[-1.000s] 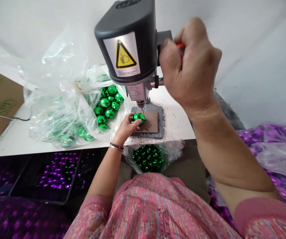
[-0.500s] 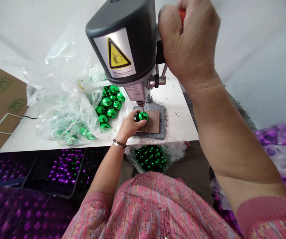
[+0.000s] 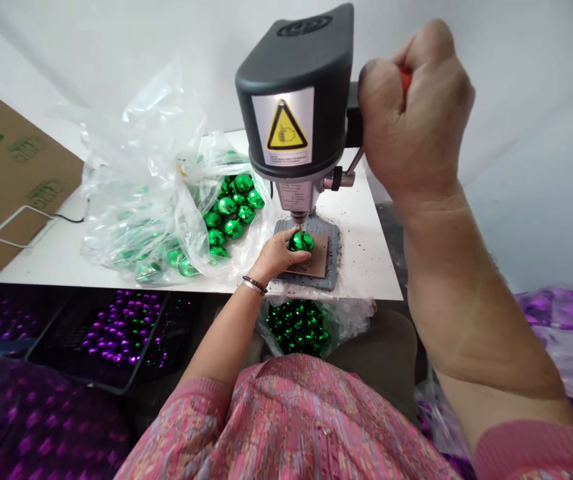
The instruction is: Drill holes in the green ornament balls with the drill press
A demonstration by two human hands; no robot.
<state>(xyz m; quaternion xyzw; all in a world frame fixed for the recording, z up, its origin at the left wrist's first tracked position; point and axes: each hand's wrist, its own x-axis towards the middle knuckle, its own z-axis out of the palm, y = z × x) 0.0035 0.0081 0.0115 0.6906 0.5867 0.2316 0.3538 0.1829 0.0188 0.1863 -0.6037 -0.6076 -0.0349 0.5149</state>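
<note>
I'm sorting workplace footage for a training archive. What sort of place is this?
Probably a small workshop working on shiny ornaments: a bench drill stands on a white worktable, beside a plastic bag of green baubles, with a black crate of purple baubles nearby.

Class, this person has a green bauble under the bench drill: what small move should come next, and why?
Probably a slow, gentle pull on the red-handled feed lever with the right hand, lowering the drill bit. The left hand already steadies the shiny green bauble on the brown pad, and the bit's tip sits just above it, so little travel seems needed.
</note>
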